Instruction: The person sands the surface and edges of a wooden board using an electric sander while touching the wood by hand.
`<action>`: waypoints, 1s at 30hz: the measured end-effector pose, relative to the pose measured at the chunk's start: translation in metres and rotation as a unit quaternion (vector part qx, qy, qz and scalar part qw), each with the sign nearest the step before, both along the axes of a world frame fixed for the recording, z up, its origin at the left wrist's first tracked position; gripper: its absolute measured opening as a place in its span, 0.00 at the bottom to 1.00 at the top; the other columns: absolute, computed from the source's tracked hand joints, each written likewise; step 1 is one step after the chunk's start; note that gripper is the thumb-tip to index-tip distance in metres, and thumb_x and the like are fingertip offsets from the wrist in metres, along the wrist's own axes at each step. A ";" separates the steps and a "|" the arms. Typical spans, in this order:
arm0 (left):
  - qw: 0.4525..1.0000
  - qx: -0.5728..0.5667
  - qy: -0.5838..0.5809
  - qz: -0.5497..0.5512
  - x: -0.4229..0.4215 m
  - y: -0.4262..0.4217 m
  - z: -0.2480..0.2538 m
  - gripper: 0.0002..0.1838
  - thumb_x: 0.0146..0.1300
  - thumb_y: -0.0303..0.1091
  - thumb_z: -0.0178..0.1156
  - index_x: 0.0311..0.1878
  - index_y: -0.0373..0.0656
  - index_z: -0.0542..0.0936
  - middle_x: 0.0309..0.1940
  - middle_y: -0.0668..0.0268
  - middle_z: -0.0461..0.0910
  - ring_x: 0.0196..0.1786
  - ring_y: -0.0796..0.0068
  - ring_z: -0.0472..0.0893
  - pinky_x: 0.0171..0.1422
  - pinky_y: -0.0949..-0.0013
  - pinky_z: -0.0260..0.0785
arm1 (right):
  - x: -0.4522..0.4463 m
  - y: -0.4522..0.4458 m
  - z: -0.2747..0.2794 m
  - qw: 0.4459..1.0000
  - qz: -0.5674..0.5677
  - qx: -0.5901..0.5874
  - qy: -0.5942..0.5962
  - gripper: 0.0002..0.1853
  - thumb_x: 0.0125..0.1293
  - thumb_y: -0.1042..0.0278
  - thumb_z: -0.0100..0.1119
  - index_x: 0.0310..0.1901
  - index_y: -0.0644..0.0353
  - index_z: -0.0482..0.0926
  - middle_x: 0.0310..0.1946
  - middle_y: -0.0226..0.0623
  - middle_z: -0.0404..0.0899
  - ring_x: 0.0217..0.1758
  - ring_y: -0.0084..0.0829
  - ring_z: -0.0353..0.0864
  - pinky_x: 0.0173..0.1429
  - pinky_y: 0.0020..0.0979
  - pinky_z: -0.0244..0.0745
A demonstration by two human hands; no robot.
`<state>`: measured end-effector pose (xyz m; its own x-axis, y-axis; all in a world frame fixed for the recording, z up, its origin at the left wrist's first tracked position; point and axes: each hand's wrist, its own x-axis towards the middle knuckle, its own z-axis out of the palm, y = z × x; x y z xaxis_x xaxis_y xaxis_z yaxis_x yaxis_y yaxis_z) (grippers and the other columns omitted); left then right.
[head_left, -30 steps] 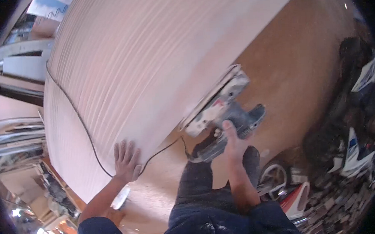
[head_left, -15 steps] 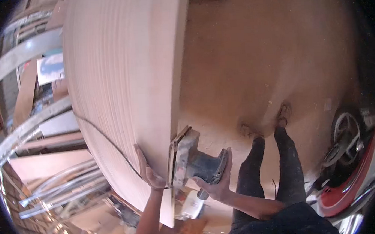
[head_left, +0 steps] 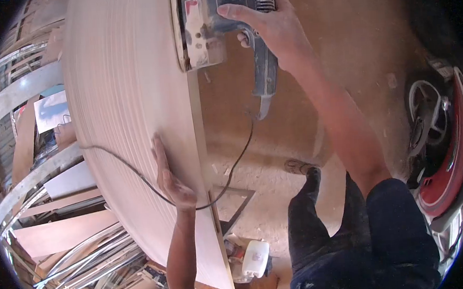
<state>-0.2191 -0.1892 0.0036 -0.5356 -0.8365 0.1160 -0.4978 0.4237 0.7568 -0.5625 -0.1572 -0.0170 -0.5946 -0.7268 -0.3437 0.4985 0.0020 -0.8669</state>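
Note:
A large pale wooden panel (head_left: pixel 127 87) with fine vertical grain takes up the left half of the view. My right hand (head_left: pixel 275 28) grips a dusty dark electric sander (head_left: pixel 233 6) at the top, its pad side against the panel's long right edge. From the sander's handle a black cord (head_left: pixel 239 159) curves down, passes by my left wrist and runs over the panel. My left hand (head_left: pixel 171 182) rests on the panel's face with its fingers stretched out, holding nothing.
A red and white motorcycle (head_left: pixel 444 163) stands at the right. Long strips and boards (head_left: pixel 67 228) lie at the left. A white plastic jug (head_left: pixel 255 258) sits below the panel's edge, near a dark frame on the dusty floor (head_left: pixel 262 211).
My right hand has moved the sander up along the panel's edge, away from my body. My left hand stays on the panel. The cord now hangs in view below the sander.

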 end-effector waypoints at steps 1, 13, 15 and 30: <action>0.999 -0.027 0.014 -0.027 0.003 -0.003 -0.004 0.36 0.77 0.45 0.28 0.73 0.21 0.62 0.75 0.44 0.65 0.81 0.51 0.58 0.86 0.50 0.38 | 0.008 0.006 0.000 1.000 0.008 0.002 0.011 0.50 0.54 0.61 0.78 0.75 0.64 0.59 0.42 0.39 0.82 0.39 0.28 0.83 0.40 0.30 0.81; 0.902 -0.042 -0.358 -0.238 0.208 0.116 0.075 0.46 0.66 0.50 0.63 0.78 0.32 0.56 0.80 0.41 0.50 0.80 0.36 0.51 0.82 0.42 0.42 | 0.258 0.146 0.025 0.993 -0.053 0.004 0.104 0.64 0.51 0.64 0.83 0.81 0.57 0.42 0.57 0.47 0.79 0.48 0.32 0.84 0.52 0.34 0.81; 0.878 -0.083 -0.382 -0.278 0.265 0.145 0.096 0.40 0.61 0.49 0.70 0.70 0.38 0.68 0.69 0.46 0.65 0.69 0.43 0.66 0.70 0.47 0.59 | 0.299 0.170 0.022 0.983 -0.070 -0.009 0.167 0.65 0.52 0.64 0.83 0.81 0.56 0.41 0.64 0.50 0.75 0.54 0.34 0.83 0.59 0.35 0.80; 0.687 -0.073 -0.302 -0.656 0.319 0.153 0.179 0.20 0.47 0.40 0.75 0.20 0.55 0.68 0.20 0.72 0.66 0.29 0.71 0.72 0.46 0.57 0.64 | 0.379 0.375 0.015 0.937 -0.201 0.070 -0.279 0.47 0.59 0.69 0.75 0.76 0.60 0.56 0.54 0.39 0.78 0.50 0.31 0.82 0.48 0.31 0.81</action>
<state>0.1000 -0.0358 0.1821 -0.8050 0.4103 -0.4285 0.1807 0.8575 0.4816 -0.1836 0.2182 -0.0017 -0.5100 -0.4084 -0.7570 0.8586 -0.1888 -0.4766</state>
